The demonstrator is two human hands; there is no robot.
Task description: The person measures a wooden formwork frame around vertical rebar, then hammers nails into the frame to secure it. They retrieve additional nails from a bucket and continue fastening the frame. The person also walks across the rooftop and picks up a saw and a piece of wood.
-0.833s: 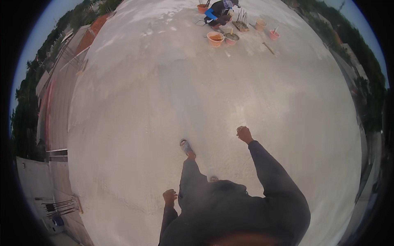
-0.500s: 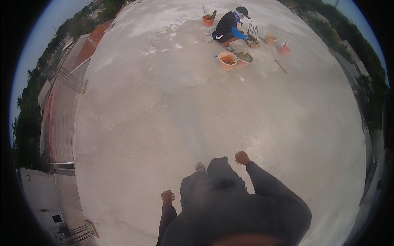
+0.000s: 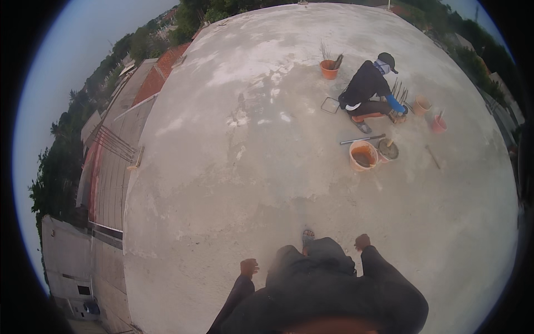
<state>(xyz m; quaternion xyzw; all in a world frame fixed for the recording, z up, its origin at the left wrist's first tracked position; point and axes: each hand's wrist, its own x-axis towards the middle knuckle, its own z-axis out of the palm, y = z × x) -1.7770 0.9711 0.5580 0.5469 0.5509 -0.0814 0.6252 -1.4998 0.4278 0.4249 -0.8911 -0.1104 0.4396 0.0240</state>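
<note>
My left hand (image 3: 249,267) hangs low beside my dark clothing, its fingers loosely bent and a little apart, with nothing in it. On the other side, my right hand (image 3: 362,242) is curled into a loose fist, and no object shows in it. Neither hand touches anything; both are over the grey concrete slab (image 3: 222,200). One sandalled foot (image 3: 308,236) shows ahead of my body. Farther ahead stand an orange bucket (image 3: 356,162) with brownish contents and, beside it, a bucket of grey mix (image 3: 387,149) with a handle sticking out.
A person (image 3: 364,83) in dark clothing squats by upright steel bars (image 3: 399,89). Around them are a metal bar (image 3: 362,139), an orange bucket (image 3: 329,70) with tools, two more buckets and a hammer-like tool (image 3: 433,157). Lower roofs (image 3: 111,189) lie beyond the slab's left edge.
The squatting person and buckets now appear lower, farther right and larger in view. Both my hands have shifted right in the picture, the right one also lower. Neither hand has taken hold of anything.
</note>
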